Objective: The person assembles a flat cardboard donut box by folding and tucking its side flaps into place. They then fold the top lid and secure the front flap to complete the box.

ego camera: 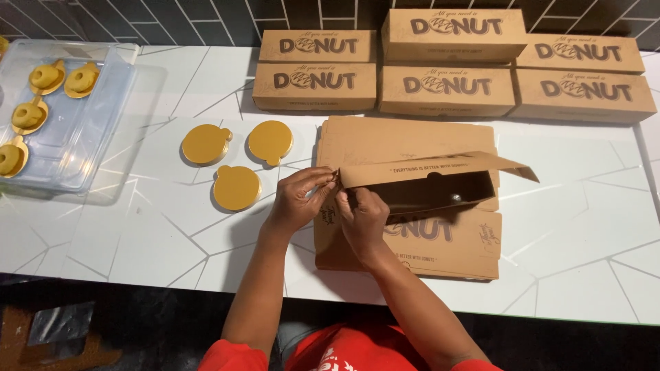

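Left hand (297,199) & right hand (362,218), fingers (323,180) pinched on kraft box (426,189) end flap to shape it; gold discs (237,187) just left of fingers.

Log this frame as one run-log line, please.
left hand: pinching box flap corner | right hand: at half-folded brown box | beside: three gold discs

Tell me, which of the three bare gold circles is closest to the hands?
The lowest gold circle. It lies right beside the left hand. The other two circles sit farther up the white table, nearer the stacked brown boxes.
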